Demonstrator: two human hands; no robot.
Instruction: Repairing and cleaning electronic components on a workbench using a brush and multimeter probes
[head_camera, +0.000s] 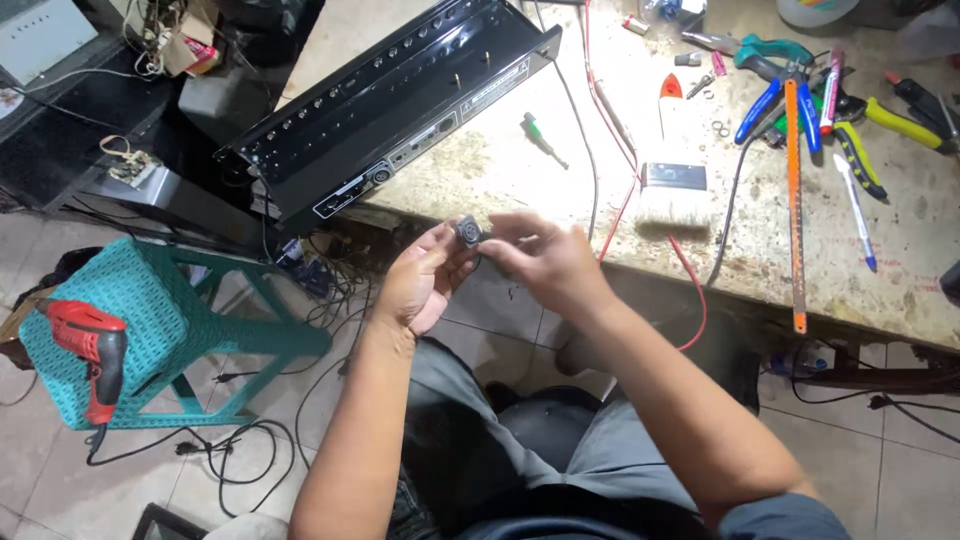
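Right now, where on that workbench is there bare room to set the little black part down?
The freest patch of workbench lies between the black chassis and the paintbrush, around the small green screwdriver. Another bare strip runs along the right front edge. The far right corner is crowded with pliers and pens.

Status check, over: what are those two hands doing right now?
Left hand pinching small dark round part. Right hand touching it, motion-blurred. Both held off bench edge. Nothing blocking.
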